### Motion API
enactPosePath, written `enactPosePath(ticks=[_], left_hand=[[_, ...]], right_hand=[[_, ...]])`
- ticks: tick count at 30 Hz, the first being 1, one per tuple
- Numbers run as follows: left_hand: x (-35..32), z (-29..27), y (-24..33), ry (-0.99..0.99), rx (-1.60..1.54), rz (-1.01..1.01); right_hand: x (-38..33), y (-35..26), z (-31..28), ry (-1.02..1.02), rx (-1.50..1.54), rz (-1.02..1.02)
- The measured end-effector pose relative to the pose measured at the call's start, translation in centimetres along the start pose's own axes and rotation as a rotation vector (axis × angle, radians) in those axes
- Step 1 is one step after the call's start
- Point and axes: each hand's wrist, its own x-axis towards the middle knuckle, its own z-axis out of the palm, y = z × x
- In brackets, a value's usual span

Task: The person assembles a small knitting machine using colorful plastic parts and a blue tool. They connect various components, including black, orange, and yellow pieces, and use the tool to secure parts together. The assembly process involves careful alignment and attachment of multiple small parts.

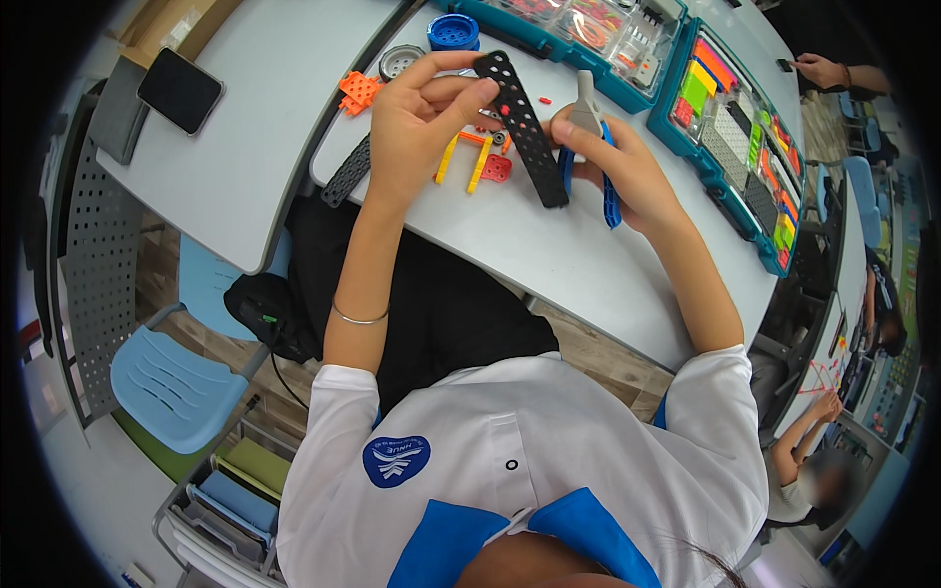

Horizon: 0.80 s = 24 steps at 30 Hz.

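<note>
My left hand (431, 122) is closed on the upper end of a long black perforated plate (537, 162), held tilted above the table. A few small red pegs sit in its holes. In my right hand (627, 162) is a plier-like tool (586, 96) with a grey head and blue handles, beside the plate; whether it touches the plate I cannot tell. Behind my left hand lie yellow beams (479, 165), a red perforated plate (498, 170) and small connectors, partly hidden. Another black perforated plate (348, 171) lies by my left wrist, near orange pieces (361, 91).
A grey wheel (400, 63) and blue wheel (452, 32) stand at the table's far side. Teal cases of coloured parts (737, 137) lie at the right and back. A phone (180, 90) rests on the left table. Another person's hand (821, 71) shows far right.
</note>
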Motion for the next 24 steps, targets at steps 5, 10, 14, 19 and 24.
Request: enactPosePath(ticks=[5,10,14,19,24], left_hand=[[-0.1,-0.1,0.6,0.188,0.038,0.023],[-0.8,0.7,-0.8,0.259,0.12,0.349],[-1.2,0.7,-1.3,0.176,0.439,0.563],[-1.3,1.0,-0.9,0.1,0.503,0.614],[-1.3,1.2,-0.7,0.044,0.52,0.634]], right_hand=[[-0.8,-0.8,0.2,0.07,-0.178,-0.156],[-1.8,-1.0,1.4,0.05,-0.557,-0.391],[-2.1,-1.4,2.0,-0.213,-0.233,-0.047],[-1.8,-1.4,1.9,-0.276,-0.154,0.021],[-1.8,-1.7,2.3,-0.293,-0.18,0.023]])
